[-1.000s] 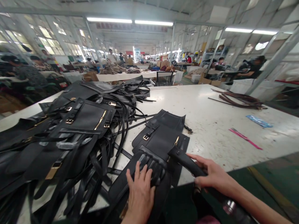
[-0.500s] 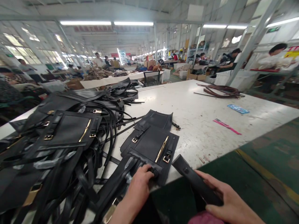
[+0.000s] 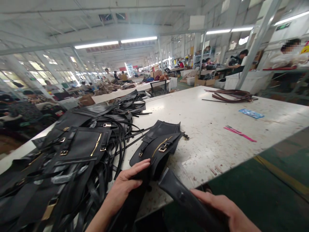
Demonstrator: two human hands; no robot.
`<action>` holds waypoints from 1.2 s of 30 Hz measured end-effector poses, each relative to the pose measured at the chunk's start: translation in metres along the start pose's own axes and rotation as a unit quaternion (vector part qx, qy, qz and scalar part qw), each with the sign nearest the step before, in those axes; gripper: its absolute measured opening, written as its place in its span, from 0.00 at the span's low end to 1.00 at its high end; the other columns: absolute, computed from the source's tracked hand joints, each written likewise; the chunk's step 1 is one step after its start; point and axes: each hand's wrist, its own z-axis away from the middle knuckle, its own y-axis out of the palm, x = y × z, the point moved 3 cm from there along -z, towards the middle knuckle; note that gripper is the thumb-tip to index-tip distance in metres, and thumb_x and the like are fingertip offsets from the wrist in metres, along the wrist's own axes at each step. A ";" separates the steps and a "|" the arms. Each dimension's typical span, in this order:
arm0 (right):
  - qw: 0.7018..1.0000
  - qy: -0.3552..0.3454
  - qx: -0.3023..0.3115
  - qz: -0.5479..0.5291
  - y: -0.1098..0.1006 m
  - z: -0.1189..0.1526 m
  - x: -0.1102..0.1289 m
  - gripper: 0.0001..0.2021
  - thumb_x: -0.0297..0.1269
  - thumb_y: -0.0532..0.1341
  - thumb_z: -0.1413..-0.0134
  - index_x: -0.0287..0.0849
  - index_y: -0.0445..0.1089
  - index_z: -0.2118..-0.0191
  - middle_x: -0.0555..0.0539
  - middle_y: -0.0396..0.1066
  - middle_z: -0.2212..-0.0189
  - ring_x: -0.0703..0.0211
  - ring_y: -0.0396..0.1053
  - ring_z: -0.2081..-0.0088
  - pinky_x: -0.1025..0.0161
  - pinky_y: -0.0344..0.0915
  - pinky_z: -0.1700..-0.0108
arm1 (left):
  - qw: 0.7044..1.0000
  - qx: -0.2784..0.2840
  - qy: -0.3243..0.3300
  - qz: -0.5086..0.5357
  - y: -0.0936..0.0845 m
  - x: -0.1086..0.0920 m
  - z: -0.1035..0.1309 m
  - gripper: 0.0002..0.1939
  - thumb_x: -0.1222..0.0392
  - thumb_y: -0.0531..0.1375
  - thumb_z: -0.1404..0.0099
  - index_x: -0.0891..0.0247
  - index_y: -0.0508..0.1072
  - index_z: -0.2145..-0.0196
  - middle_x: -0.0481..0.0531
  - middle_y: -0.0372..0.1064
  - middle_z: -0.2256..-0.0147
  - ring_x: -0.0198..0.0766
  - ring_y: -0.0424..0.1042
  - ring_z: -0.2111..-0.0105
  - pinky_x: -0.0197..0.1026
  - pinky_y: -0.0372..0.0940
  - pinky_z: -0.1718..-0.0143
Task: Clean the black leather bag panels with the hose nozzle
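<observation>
A black leather bag piece [image 3: 156, 141] with a gold zipper and buckles lies on the white table, its near part lifted and bent. My left hand [image 3: 127, 180] is closed on the near edge of this piece, thumb below and fingers above. My right hand [image 3: 217, 203] grips a thick black leather strap [image 3: 181, 193], whose free end points toward the bag piece without clearly touching it. Left of these lies a large pile of black leather bag parts [image 3: 82, 145] with straps and gold buckles.
On the white table [image 3: 193, 122] lie brown straps [image 3: 234, 95], a blue patterned packet [image 3: 251, 113] and a pink-handled tool [image 3: 240, 133]. A metal post [image 3: 253, 48] stands behind the right side. People sit at farther tables.
My left hand has lifted and folded the near part of the bag piece. My right hand has moved left with the strap. The view has tilted and shifted slightly.
</observation>
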 end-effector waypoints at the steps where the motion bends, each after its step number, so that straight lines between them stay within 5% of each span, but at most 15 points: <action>1: 1.000 -0.023 0.012 0.002 0.005 -0.004 0.004 0.28 0.35 0.67 0.64 0.56 0.66 0.52 0.51 0.72 0.68 0.55 0.69 0.72 0.62 0.67 0.67 | 1.000 -0.006 -0.002 0.004 0.001 -0.003 0.002 0.28 0.70 0.52 0.55 0.52 0.69 0.55 0.42 0.61 0.48 0.44 0.52 0.44 0.53 0.37 0.41; 8: 0.993 -0.113 0.028 0.028 0.036 -0.033 0.021 0.38 0.23 0.63 0.70 0.54 0.60 0.47 0.53 0.69 0.59 0.58 0.67 0.66 0.69 0.63 0.67 | 0.977 -0.132 -0.059 0.158 0.024 -0.013 0.018 0.25 0.70 0.55 0.52 0.58 0.69 0.55 0.46 0.66 0.52 0.46 0.56 0.47 0.49 0.45 0.43; 13: 0.995 -0.079 0.000 -0.053 0.041 -0.051 0.036 0.39 0.19 0.59 0.68 0.55 0.56 0.45 0.57 0.69 0.69 0.70 0.57 0.79 0.76 0.50 0.81 | 0.967 -0.092 -0.079 0.223 0.039 0.007 0.012 0.24 0.70 0.57 0.53 0.59 0.70 0.56 0.49 0.68 0.54 0.48 0.60 0.49 0.50 0.50 0.45; 17: 0.988 -0.080 -0.033 -0.129 0.023 -0.054 0.047 0.36 0.19 0.57 0.65 0.54 0.56 0.46 0.56 0.67 0.68 0.71 0.56 0.78 0.75 0.51 0.79 | 0.963 -0.116 -0.052 0.238 0.024 0.011 0.007 0.26 0.68 0.59 0.54 0.55 0.69 0.55 0.48 0.65 0.51 0.45 0.56 0.46 0.46 0.47 0.44; 26: 0.994 -0.017 -0.072 -0.077 0.011 -0.033 0.034 0.38 0.21 0.57 0.69 0.51 0.57 0.45 0.54 0.70 0.68 0.67 0.58 0.79 0.72 0.52 0.80 | 0.918 -0.145 -0.156 0.336 -0.012 0.027 0.006 0.31 0.65 0.64 0.57 0.55 0.67 0.53 0.51 0.64 0.50 0.48 0.66 0.54 0.46 0.62 0.54; 32: 0.999 -0.002 -0.046 -0.001 0.017 -0.031 0.026 0.39 0.22 0.58 0.68 0.51 0.55 0.44 0.53 0.70 0.65 0.61 0.66 0.73 0.70 0.60 0.76 | 0.950 -0.191 -0.128 0.212 -0.026 0.011 0.011 0.29 0.62 0.63 0.57 0.59 0.68 0.54 0.52 0.69 0.56 0.49 0.66 0.55 0.48 0.60 0.52; 36: 0.997 -0.002 -0.064 0.032 0.007 -0.022 0.016 0.39 0.22 0.57 0.66 0.51 0.53 0.43 0.52 0.67 0.55 0.57 0.69 0.66 0.68 0.66 0.70 | 0.984 -0.176 -0.006 0.012 0.004 -0.008 0.003 0.21 0.68 0.54 0.51 0.55 0.72 0.59 0.47 0.65 0.51 0.42 0.59 0.49 0.46 0.52 0.46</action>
